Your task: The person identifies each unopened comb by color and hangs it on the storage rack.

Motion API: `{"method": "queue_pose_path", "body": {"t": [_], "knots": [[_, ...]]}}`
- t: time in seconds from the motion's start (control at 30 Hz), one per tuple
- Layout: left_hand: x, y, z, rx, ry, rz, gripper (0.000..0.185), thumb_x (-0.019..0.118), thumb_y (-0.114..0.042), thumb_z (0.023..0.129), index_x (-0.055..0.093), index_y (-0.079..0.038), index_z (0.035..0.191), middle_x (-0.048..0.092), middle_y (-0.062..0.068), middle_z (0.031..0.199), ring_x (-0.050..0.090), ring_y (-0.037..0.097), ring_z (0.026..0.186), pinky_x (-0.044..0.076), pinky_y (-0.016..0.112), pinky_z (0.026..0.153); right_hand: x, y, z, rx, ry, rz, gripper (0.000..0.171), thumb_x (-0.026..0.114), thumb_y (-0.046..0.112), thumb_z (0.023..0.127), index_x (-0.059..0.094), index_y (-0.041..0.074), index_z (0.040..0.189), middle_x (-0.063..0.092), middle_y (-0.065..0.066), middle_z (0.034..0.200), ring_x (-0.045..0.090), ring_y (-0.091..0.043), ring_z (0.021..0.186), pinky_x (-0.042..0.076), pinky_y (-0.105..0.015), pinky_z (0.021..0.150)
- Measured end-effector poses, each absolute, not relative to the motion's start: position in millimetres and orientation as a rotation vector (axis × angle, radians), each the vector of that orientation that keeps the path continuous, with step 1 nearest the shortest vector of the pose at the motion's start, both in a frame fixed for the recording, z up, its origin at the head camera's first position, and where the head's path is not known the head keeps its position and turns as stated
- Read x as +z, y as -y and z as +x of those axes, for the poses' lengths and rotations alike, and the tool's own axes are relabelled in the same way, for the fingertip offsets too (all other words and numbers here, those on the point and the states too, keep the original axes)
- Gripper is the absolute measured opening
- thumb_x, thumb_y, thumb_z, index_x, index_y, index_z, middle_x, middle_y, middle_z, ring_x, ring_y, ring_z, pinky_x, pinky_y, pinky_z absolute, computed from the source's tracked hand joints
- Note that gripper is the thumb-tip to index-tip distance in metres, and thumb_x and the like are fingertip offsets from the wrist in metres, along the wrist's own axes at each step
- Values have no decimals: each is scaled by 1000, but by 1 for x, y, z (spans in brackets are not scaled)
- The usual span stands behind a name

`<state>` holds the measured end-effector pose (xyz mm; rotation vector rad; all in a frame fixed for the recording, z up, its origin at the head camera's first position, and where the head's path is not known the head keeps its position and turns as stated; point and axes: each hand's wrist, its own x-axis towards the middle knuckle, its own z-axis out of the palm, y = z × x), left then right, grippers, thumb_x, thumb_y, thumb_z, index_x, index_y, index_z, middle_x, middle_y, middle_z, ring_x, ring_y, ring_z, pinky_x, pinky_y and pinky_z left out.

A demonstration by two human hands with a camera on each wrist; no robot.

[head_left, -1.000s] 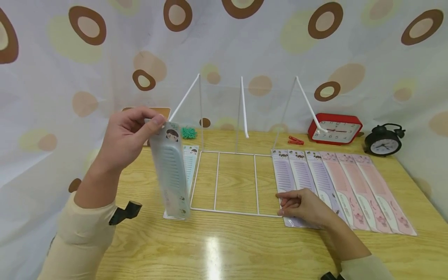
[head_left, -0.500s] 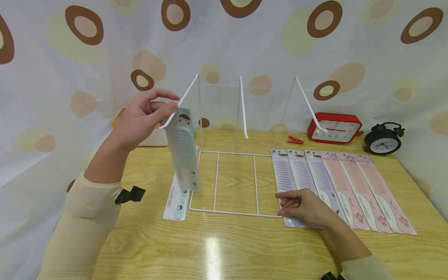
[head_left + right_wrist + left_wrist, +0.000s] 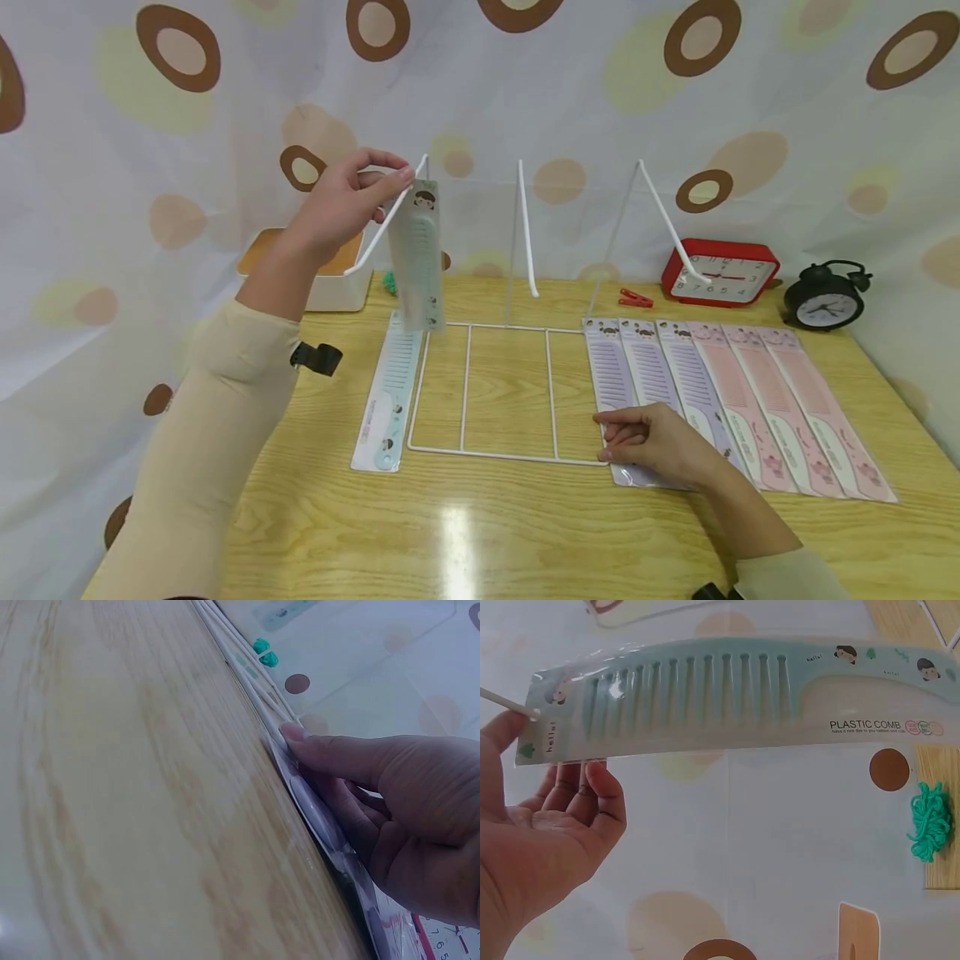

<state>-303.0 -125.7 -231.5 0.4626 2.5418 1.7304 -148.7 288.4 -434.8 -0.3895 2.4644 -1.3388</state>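
Note:
My left hand [image 3: 341, 200] pinches the top of a pale green plastic comb [image 3: 416, 250] in a clear packet. In the left wrist view the tip of a white hook [image 3: 506, 701] meets the packet's hole, near the thumb. The comb hangs at the left hook of a white wire display rack [image 3: 506, 457], close to the upright. My right hand [image 3: 660, 446] holds the right front corner of the rack's base between thumb and finger, over a purple packaged comb [image 3: 609, 375]. Another green packaged comb [image 3: 386, 408] lies left of the base.
Purple and pink packaged combs [image 3: 772, 408] lie in a row right of the rack. Behind stand a red clock [image 3: 720, 273] and a black alarm clock [image 3: 825, 298], with a red clip [image 3: 636, 297]. A white box [image 3: 345, 292] and green yarn [image 3: 389, 283] are at back left.
My left hand has moved up, right and back along the left hook with the packaged comb, uncovering the green one on the table. My right hand has stayed at the rack's base.

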Motion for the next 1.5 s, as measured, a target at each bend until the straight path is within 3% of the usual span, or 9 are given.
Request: {"method": "queue_pose_path", "body": {"t": [0.17,0.5,0.63,0.77,0.87,1.03,1.1,1.33,1.5], "knots": [[-230,121,-316,1725,-2516,414,46,60,-48,98,55,-18,132,66,1,126,54,18,103,42,33,87,-435,-289,-147,-1354,-2451,-395,52,81,12,83,63,-9,128,68,-12,94,67,-6,78,57,-21,69],[-239,133,-316,1822,-2470,486,52,49,-49,102,52,-13,139,57,2,124,53,20,113,47,31,87,-436,-289,-144,-1326,-2465,-366,53,82,15,82,65,-7,127,68,-10,94,68,-8,78,57,-22,70],[-259,152,-315,1942,-2356,595,62,41,-53,104,43,-11,149,52,10,136,50,26,126,49,25,84,-435,-290,-143,-1317,-2475,-349,52,83,15,82,65,-7,126,68,-10,93,68,-9,78,57,-23,70],[-296,175,-314,2002,-2230,714,82,52,-62,95,33,-11,157,41,18,151,44,29,134,51,22,86,-434,-292,-141,-1305,-2483,-347,52,83,15,82,65,-7,126,68,-10,93,68,-9,78,57,-23,70],[-327,190,-313,1954,-2220,762,78,58,-53,97,31,-11,157,41,15,151,47,24,130,51,21,85,-434,-294,-139,-1299,-2485,-355,53,83,16,82,65,-8,126,68,-10,94,68,-8,79,57,-22,70],[-367,198,-312,1847,-2215,723,60,54,-16,104,28,-8,158,43,-1,146,52,16,121,51,20,81,-434,-296,-137,-1301,-2484,-348,54,83,18,82,65,-7,126,68,-11,94,68,-8,79,57,-22,70],[-377,196,-313,1807,-2214,668,62,55,-12,103,28,-8,158,42,2,150,54,12,119,51,21,82,-433,-297,-138,-1304,-2486,-342,53,83,17,82,65,-7,126,68,-11,94,68,-9,79,57,-22,70],[-406,187,-321,1535,-2319,519,72,68,-22,97,31,-9,157,34,12,160,58,10,106,50,28,78,-432,-297,-140,-1321,-2479,-362,51,82,15,83,65,-6,126,69,-10,94,68,-8,79,57,-22,71],[-423,179,-323,1245,-2392,432,84,77,-33,89,33,-13,157,63,15,132,56,21,97,45,30,83,-431,-297,-137,-1353,-2433,-354,51,81,12,84,64,-9,127,68,-12,94,69,-9,79,57,-22,70]]}}
